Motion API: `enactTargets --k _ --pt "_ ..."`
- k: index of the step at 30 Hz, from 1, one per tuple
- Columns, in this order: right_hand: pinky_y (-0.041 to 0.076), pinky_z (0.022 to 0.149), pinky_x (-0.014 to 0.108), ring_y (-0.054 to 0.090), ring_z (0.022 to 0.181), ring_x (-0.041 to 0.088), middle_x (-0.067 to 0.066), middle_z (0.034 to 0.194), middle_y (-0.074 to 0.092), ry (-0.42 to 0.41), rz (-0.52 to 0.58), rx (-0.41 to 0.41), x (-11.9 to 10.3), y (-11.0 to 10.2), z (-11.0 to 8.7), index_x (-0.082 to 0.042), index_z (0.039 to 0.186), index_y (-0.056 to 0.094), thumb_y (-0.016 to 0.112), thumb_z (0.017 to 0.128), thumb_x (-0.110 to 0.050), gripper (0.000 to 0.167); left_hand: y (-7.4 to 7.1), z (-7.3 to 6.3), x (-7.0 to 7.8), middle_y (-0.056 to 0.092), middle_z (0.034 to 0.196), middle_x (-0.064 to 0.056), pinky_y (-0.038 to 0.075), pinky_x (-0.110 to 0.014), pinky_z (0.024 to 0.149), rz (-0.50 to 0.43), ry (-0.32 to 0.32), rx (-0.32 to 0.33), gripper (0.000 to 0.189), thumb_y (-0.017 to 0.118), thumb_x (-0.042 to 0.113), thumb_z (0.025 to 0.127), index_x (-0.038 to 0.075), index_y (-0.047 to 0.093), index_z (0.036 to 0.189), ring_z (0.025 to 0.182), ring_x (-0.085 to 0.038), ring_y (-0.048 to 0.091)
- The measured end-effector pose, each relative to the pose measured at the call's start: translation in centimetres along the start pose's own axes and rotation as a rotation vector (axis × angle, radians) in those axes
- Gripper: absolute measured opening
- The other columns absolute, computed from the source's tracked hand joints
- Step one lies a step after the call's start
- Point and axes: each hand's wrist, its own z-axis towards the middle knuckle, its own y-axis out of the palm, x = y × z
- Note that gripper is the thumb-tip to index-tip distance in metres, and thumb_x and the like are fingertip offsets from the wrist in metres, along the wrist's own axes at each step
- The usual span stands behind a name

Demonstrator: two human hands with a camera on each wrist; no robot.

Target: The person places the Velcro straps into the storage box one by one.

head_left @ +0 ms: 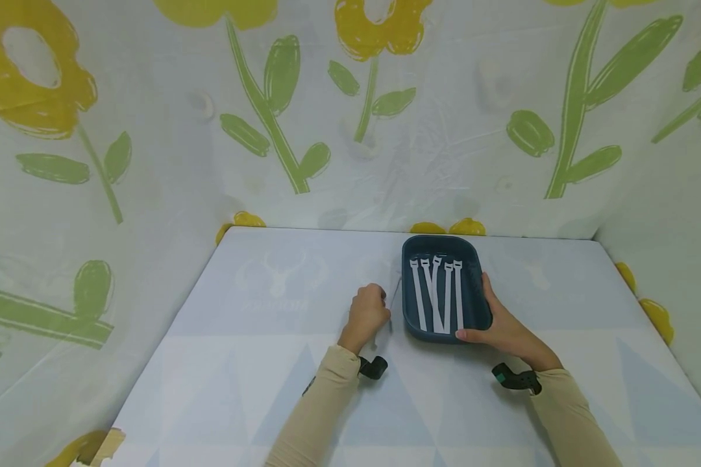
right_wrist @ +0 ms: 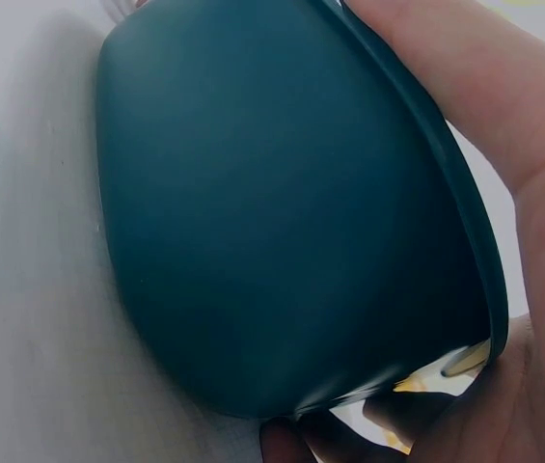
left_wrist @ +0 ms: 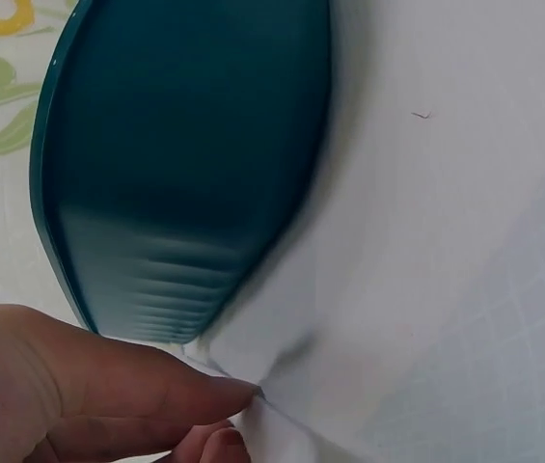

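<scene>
A dark blue-green tray (head_left: pixel 481 311) with rounded corners stands on the table, and several white cable straps (head_left: pixel 457 295) with slotted heads lie lengthwise in it. My right hand (head_left: pixel 505 331) grips its right front corner, thumb over the rim and fingers along the outer side. Just left of the tray, my left hand (head_left: pixel 367 314) pinches a thin pale strip (head_left: pixel 395 292) between thumb and fingers. The strip shows almost edge-on, so its exact kind is hard to make out. In the left wrist view, the fingertips are low beside the tray's ribbed outer wall (left_wrist: pixel 180 280).
The white table (head_left: pixel 239 402) has a pale blue triangle pattern. Flower-printed sheeting (head_left: pixel 432 149) hangs behind it and along both sides. A piece of tan tape (head_left: pixel 110 446) sticks to the front left edge.
</scene>
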Motion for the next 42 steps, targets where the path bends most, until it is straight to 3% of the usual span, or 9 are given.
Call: enactTargets --k 13,25,32,42 --pt "0.016 0.118 0.081 0.004 0.155 0.059 0.025 0.172 -0.012 0.005 -0.001 0.000 -0.1 0.1 -0.1 -0.022 0.161 -0.028 0.086 0.080 -0.037 0.140 -0.1 0.2 -0.5 0.075 0.095 -0.013 0.061 -0.035 0.073 -0.021 -0.005 -0.010 0.033 0.076 0.000 0.082 -0.007 0.072 0.115 0.081 -0.021 0.068" --pt "0.016 0.117 0.081 0.005 0.155 0.058 0.024 0.172 -0.012 0.003 -0.003 -0.002 0.0 0.0 0.0 -0.023 0.161 -0.028 0.085 0.081 -0.037 0.140 -0.2 0.5 -1.0 0.078 0.092 -0.014 0.058 -0.033 0.063 -0.008 0.009 -0.010 0.030 0.074 0.006 0.086 -0.002 0.074 0.114 0.074 -0.021 0.071" --pt "0.017 0.118 0.080 0.006 0.155 0.059 0.025 0.172 -0.011 0.009 -0.008 -0.004 -0.1 -0.1 0.1 -0.020 0.161 -0.027 0.085 0.080 -0.038 0.140 -1.2 1.0 -1.9 0.078 0.093 -0.011 0.055 -0.030 0.064 -0.103 -0.011 -0.048 0.033 0.070 0.006 0.086 0.000 0.074 0.119 0.070 -0.015 0.068" --pt "0.016 0.118 0.081 0.004 0.156 0.058 0.024 0.173 -0.013 -0.012 0.003 -0.001 0.0 -0.1 0.0 -0.019 0.162 -0.026 0.086 0.080 -0.036 0.139 -2.2 1.5 -2.7 0.077 0.105 -0.018 0.061 -0.027 0.063 -0.310 -0.024 -0.124 0.038 0.064 0.002 0.088 -0.002 0.070 0.125 0.065 -0.015 0.073"
